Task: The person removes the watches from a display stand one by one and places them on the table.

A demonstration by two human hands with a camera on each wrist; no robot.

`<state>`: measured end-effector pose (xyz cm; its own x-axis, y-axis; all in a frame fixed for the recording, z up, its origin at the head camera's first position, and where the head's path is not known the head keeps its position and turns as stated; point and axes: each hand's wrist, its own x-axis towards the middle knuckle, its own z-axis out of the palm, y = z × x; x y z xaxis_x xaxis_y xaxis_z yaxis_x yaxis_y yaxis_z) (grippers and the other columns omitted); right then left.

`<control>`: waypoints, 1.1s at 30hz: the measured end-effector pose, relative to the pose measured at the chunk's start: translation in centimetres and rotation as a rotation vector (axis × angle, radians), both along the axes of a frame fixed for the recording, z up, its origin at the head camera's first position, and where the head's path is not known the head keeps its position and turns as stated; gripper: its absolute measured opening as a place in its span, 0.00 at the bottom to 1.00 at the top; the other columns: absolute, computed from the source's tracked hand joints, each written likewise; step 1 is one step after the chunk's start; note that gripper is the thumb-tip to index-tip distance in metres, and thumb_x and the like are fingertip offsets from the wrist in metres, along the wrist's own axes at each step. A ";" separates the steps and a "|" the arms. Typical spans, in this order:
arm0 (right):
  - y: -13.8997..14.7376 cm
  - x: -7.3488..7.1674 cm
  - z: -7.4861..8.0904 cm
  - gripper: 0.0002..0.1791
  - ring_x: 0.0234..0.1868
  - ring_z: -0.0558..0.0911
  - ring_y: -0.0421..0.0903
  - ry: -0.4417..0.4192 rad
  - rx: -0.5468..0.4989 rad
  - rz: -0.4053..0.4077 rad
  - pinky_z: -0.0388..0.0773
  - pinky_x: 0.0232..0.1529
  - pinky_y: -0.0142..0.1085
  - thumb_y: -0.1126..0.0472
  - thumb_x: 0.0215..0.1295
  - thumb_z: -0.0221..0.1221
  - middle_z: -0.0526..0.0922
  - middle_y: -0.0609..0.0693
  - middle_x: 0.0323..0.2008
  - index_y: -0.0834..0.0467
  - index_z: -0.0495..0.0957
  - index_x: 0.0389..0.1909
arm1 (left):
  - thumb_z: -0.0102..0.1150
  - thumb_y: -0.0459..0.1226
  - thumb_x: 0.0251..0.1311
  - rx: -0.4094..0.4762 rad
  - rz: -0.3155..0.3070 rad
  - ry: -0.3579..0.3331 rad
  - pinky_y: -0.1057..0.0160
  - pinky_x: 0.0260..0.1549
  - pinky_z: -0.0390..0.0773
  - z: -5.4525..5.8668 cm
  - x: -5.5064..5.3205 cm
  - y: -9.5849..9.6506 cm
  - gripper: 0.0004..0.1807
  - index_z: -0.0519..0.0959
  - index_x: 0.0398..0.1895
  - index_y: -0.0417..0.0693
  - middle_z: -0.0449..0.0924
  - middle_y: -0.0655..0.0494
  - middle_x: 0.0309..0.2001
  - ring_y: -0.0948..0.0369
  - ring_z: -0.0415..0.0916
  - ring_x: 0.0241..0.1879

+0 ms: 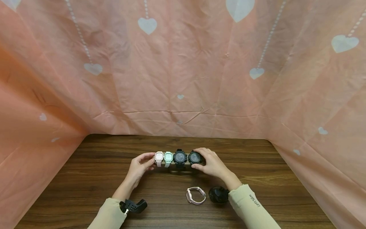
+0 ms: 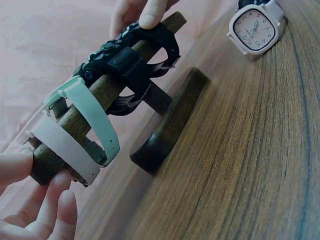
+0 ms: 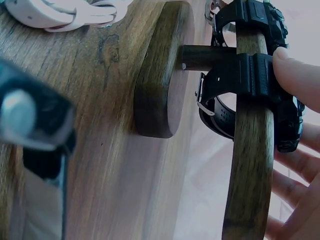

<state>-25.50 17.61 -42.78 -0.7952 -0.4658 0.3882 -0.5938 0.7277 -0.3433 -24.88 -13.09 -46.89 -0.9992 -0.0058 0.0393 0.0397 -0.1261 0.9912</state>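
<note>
Four watches hang in a row on the bar of a dark wooden watch stand [image 2: 175,122]: a white one [image 1: 159,156], a mint green one [image 1: 168,157] and two black ones. My left hand [image 1: 136,169] pinches the left end of the stand's bar, beside the white watch. With thumb and fingers, my right hand [image 1: 213,164] holds the rightmost black watch [image 1: 195,157] by its case. Its strap loops round the bar in the right wrist view. The other black watch [image 1: 180,157] sits just to its left, over the stand's post.
Nearer on the wooden table [image 1: 160,206] lies a pale pink-white watch [image 1: 195,195] with its strap in a loop. Black wrist cameras [image 1: 218,194] are worn at both sleeves. A pink curtain [image 1: 171,79] with white hearts stands behind the table and along both sides.
</note>
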 end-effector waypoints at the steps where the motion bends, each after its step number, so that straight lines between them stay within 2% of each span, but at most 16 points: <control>1: 0.0 0.0 0.0 0.32 0.56 0.72 0.52 0.000 0.000 0.000 0.66 0.54 0.52 0.48 0.50 0.68 0.76 0.52 0.53 0.56 0.73 0.56 | 0.60 0.27 0.55 0.001 0.001 -0.001 0.62 0.29 0.81 0.0 0.0 0.0 0.17 0.77 0.50 0.34 0.80 0.46 0.42 0.55 0.79 0.29; 12: 0.7 0.2 -0.1 0.33 0.57 0.70 0.53 -0.002 -0.001 -0.018 0.65 0.55 0.54 0.48 0.50 0.68 0.75 0.53 0.54 0.57 0.73 0.57 | 0.60 0.27 0.56 0.011 -0.001 -0.006 0.61 0.31 0.81 0.0 0.1 0.1 0.17 0.76 0.50 0.34 0.79 0.45 0.42 0.54 0.79 0.29; 33: 2.1 0.9 -0.4 0.33 0.53 0.72 0.53 -0.007 -0.040 -0.038 0.66 0.54 0.54 0.51 0.49 0.69 0.75 0.53 0.52 0.57 0.72 0.57 | 0.59 0.27 0.57 0.006 0.003 0.009 0.60 0.31 0.81 -0.3 0.1 0.2 0.16 0.76 0.51 0.35 0.78 0.46 0.43 0.54 0.79 0.30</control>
